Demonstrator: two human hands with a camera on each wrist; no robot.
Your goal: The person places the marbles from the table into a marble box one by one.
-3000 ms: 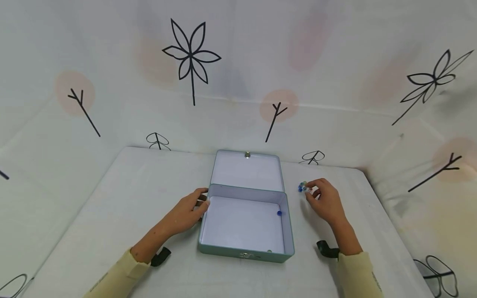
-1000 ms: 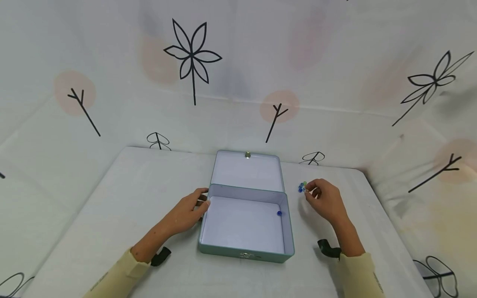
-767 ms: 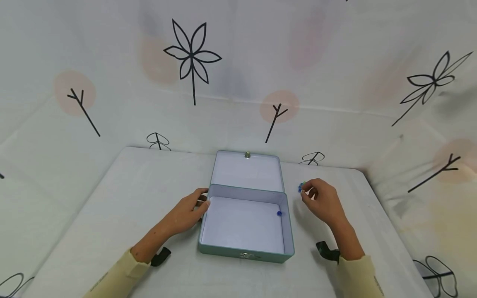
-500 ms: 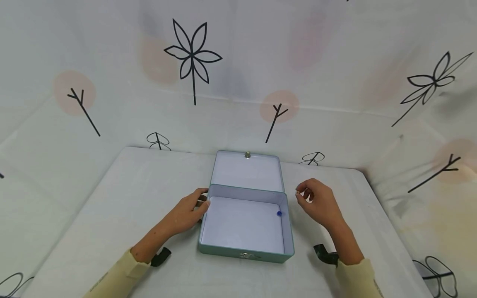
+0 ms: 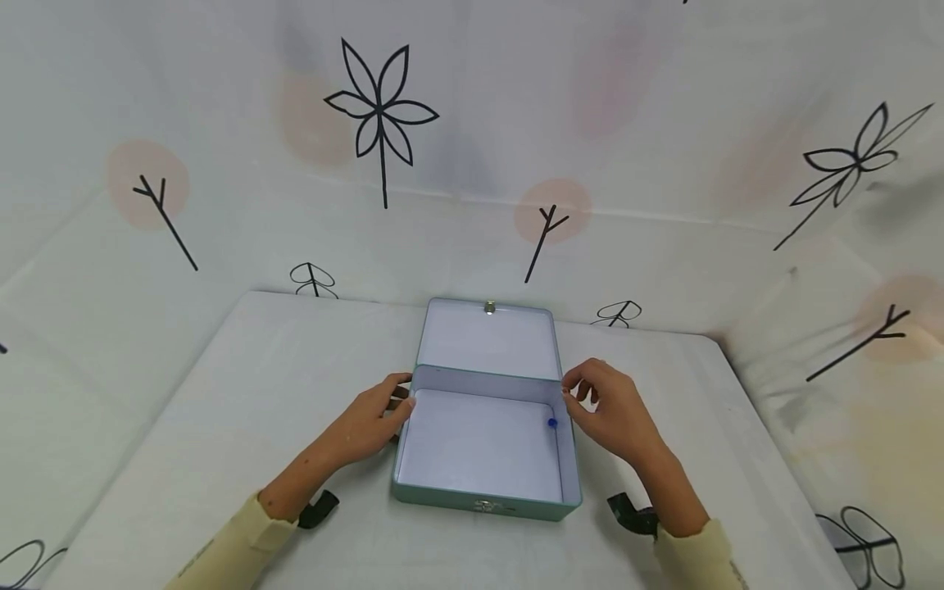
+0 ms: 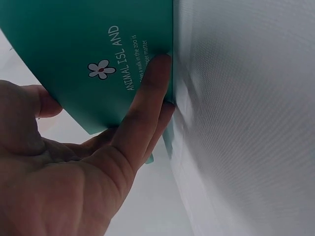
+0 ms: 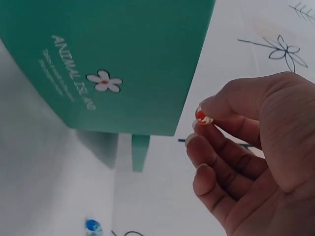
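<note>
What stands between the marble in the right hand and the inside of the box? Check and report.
Nothing visible covers the box: its lid is folded back. Only the box's right wall stands close to the right hand; whether the pinched marble is past it is unclear.

Box (image 7: 147, 59): green outside, pale lavender inside
Lettering (image 7: 69, 64): white
Flower print (image 7: 104, 82): white petals outlined in black, red centre
Lid (image 5: 488, 342): pale lavender within, thin greyish-green edge
Clasp (image 5: 490, 306): gold-toned
Deep marble (image 5: 552, 423) in the box: dark blue
Pinched marble (image 7: 203, 116): clear, orange-red and yellowish
Sleeves (image 5: 236, 547): pale yellow
Wrist gear (image 5: 319, 509): black
Tablecloth (image 5: 310, 344): white, fine weave pattern
Loose marble (image 7: 92, 225): bright blue
Wall cloth (image 5: 457, 238): off-white, black line-drawn flowers and twigs, soft peach and pink spots
</note>
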